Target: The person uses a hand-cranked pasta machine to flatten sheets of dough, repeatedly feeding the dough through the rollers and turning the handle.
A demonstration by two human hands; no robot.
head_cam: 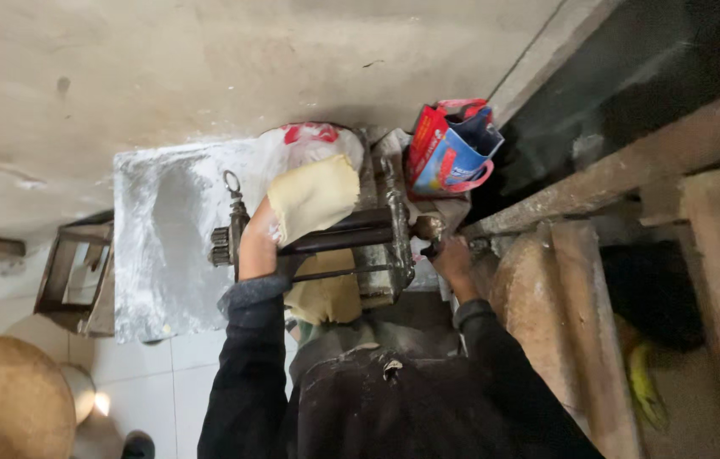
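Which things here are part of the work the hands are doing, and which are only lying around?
In use:
- left hand under the dough sheet
- dough roller machine, sheet passing through it
- right hand at the machine's side, on what looks like the crank

Lying about:
- red and blue bag
- floured metal tabletop
- round wooden stool

Matt, floury dough sheet (313, 197); dull dark metal rollers (338, 231); perhaps glossy plastic bag (451, 151).

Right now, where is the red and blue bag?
In the head view the bag stands right of centre, against the wall, just beyond the roller machine and above the right hand.
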